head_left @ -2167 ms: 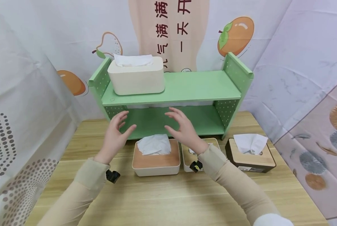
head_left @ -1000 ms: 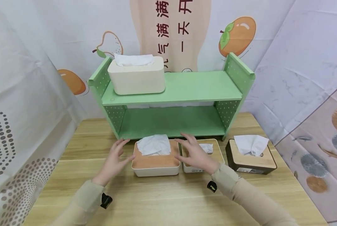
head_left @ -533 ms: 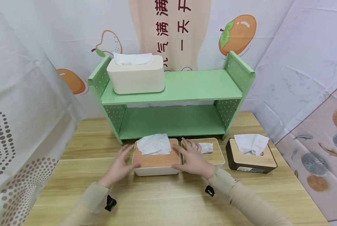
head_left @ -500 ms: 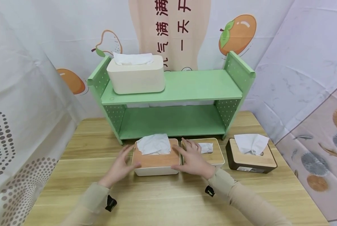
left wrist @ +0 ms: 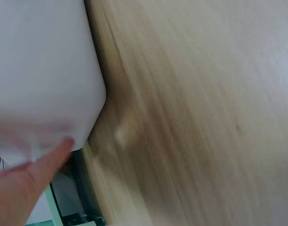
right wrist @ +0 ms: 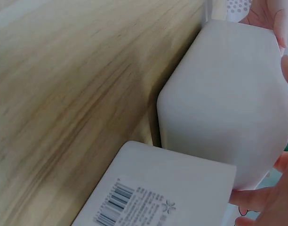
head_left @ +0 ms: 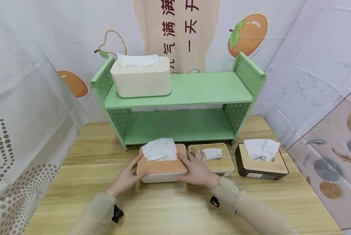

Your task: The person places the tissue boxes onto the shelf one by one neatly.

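Observation:
A white tissue box with a reddish wooden lid (head_left: 160, 168) and a tissue sticking out stands on the table, before the green shelf. My left hand (head_left: 126, 179) grips its left end, thumb at the front corner and fingers along the side. At the right end, my right hand (head_left: 199, 169) holds it with the thumb in front and fingers reaching in beside the smaller tissue box (head_left: 224, 163). In the left wrist view a finger (left wrist: 54, 157) meets the white box's corner. The right wrist view shows the white wall (right wrist: 224, 94) between both hands.
The two-tier green shelf (head_left: 208, 88) stands at the back. A cream tissue box (head_left: 141, 81) sits on its upper left. A dark tissue box with a pale wooden lid (head_left: 262, 163) stands at the right of the table (head_left: 163, 209). Printed curtains hang behind and beside.
Both hands have come down from in front of the shelf to the box with the reddish lid, then closed inward onto its two ends. The other tissue boxes look about the same.

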The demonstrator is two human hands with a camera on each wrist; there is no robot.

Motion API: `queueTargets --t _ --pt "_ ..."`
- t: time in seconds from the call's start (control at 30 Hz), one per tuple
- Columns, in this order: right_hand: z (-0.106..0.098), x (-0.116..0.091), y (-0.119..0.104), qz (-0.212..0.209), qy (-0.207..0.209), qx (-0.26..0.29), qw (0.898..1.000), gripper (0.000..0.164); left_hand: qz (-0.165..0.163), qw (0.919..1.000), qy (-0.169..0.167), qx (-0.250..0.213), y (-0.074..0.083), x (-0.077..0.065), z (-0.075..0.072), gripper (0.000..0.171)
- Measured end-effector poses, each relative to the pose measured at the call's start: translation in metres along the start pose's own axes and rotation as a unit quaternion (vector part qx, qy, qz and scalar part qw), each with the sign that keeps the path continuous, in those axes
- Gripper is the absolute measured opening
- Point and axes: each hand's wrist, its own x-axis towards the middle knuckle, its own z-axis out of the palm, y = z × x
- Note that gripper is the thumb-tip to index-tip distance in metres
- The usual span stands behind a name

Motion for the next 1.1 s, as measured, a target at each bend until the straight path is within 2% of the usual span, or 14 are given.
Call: queueTargets --t 0.2,0.37,0.53,0.77,0.93,1.1 --pt "0.004 0.000 -0.002 0.000 0.028 0.000 1.000 0.087 -0.012 0.9995 -0.008 -0.028 0.001 -0.002 0.000 0.079" --pt "0.009 0.000 -0.005 0.009 0.072 0.013 0.997 0.081 -0.021 0.9976 -0.017 -0.064 -0.002 -0.001 0.004 0.089" --pt "0.015 0.002 -0.008 0.030 0.092 0.025 0.995 0.079 -0.029 0.9941 -0.015 -0.104 -0.005 0.000 0.007 0.096" --pt "0.017 0.003 -0.010 0.039 0.100 0.037 0.994 0.080 -0.036 0.9949 0.004 -0.094 -0.004 -0.001 0.007 0.094" --pt "0.017 0.004 -0.011 0.039 0.103 0.041 0.993 0.081 -0.022 0.9953 0.013 -0.093 -0.002 -0.002 0.005 0.093" --pt "0.014 0.007 -0.013 0.022 0.141 0.073 0.987 0.079 0.007 0.9947 0.034 -0.097 0.004 -0.003 -0.003 0.091"
